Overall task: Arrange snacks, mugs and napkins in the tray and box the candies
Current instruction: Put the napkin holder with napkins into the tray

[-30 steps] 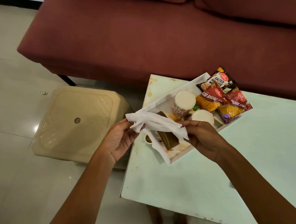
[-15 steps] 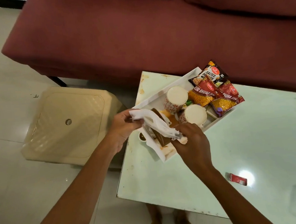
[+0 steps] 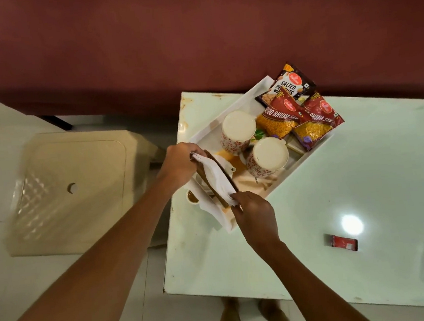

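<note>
Table (image 3: 362, 171): tray (image 3: 228, 101) holds mugs (image 3: 267, 155), snacks (image 3: 305, 115); both hands (image 3: 177, 163) grip napkin (image 3: 217, 178).

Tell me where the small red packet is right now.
The small red packet lies alone on the table, right of the right hand, well clear of the tray.

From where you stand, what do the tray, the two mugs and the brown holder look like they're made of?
The tray looks like smooth white plastic or painted wood; its glossy flat walls leave that open. The mugs seem glazed ceramic: thick, shiny, printed with a small red pattern. The holder looks like matte brown wood, two thin flat boards around the soft, creased paper napkin.
</note>
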